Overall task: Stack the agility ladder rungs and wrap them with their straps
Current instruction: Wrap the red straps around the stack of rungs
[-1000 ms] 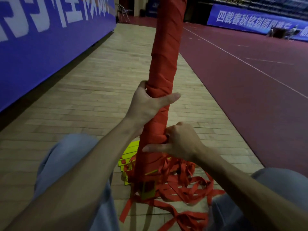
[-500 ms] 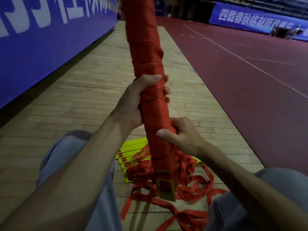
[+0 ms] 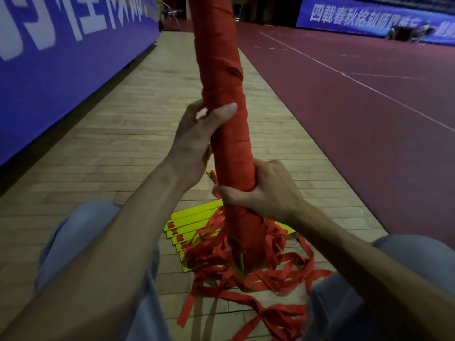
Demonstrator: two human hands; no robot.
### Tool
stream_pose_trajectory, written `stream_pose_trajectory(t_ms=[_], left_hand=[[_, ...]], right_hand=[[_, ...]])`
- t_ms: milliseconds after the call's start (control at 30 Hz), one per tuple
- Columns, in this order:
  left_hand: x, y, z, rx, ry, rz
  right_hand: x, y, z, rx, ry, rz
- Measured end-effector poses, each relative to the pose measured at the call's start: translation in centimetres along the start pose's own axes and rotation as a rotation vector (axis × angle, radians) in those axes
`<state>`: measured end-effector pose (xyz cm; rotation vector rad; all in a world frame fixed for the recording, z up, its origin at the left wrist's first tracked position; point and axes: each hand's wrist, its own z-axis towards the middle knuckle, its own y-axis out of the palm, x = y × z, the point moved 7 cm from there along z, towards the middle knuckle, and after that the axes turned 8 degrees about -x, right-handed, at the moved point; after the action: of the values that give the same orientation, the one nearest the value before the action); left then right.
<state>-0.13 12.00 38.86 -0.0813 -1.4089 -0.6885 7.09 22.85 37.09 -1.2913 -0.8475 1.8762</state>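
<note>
A long bundle of ladder rungs wrapped in red strap (image 3: 221,77) stands nearly upright in front of me, its lower end on the floor. My left hand (image 3: 197,141) holds its left side at mid-height, thumb laid across the front. Lower down, my right hand (image 3: 261,190) grips the bundle from the right, fingers curled round it. Behind the bundle's foot several yellow rungs (image 3: 192,225) lie fanned on the floor. Loose red straps (image 3: 270,274) lie tangled around the base.
I sit on a wooden floor strip (image 3: 110,148) with my knees (image 3: 81,232) either side of the pile. A blue banner wall (image 3: 61,57) runs along the left. Dark red court flooring (image 3: 357,119) lies to the right.
The bundle has tilted from leaning right to nearly upright, leaning slightly left. My left hand has loosened, its thumb now lying across the front. My right hand stays gripped lower down.
</note>
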Motion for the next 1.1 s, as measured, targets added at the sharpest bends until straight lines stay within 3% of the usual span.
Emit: stream_pose_trajectory(t_ms=[133,300,433,567,633,700,800,900,1000,1100], left_hand=[[-0.7,0.3,-0.6,0.079,0.031,0.068],[-1.6,-1.3,-1.6,0.248,-0.007,-0.116],[-0.9,-2.2,-0.8,0.062,-0.031,-0.35],[0.0,-2.2,-0.6,-0.1,0.119,-0.547],[-0.1,-1.9,-0.6,-0.171,0.147,-0.608],[0.0,-1.3,-0.6,-0.217,0.157,-0.669],[-0.3,-0.8,-0.6,-0.236,0.136,-0.652],[-1.1,-0.9,-0.4,-0.098,-0.006,-0.403],[-1.4,-1.9,0.0,0.166,-0.005,-0.162],[-1.5,-2.0,-0.1,0.252,0.079,-0.028]], right_hand=[[0.2,-0.2,-0.1,-0.035,-0.034,-0.373],[-2.3,-0.1,-0.9,0.051,-0.347,-0.427],[-1.9,-0.2,0.0,0.04,-0.276,-0.125],[-0.4,3.1,0.8,-0.399,0.0,0.647],[0.0,4.4,0.3,-0.548,0.072,0.835],[-0.1,4.9,-0.1,-0.616,0.109,0.876],[0.3,4.1,-0.3,-0.551,0.14,0.721],[0.4,2.7,-0.3,-0.408,0.121,0.571],[0.8,0.4,0.0,-0.171,0.082,0.159],[1.1,0.1,-0.2,-0.098,0.152,-0.217]])
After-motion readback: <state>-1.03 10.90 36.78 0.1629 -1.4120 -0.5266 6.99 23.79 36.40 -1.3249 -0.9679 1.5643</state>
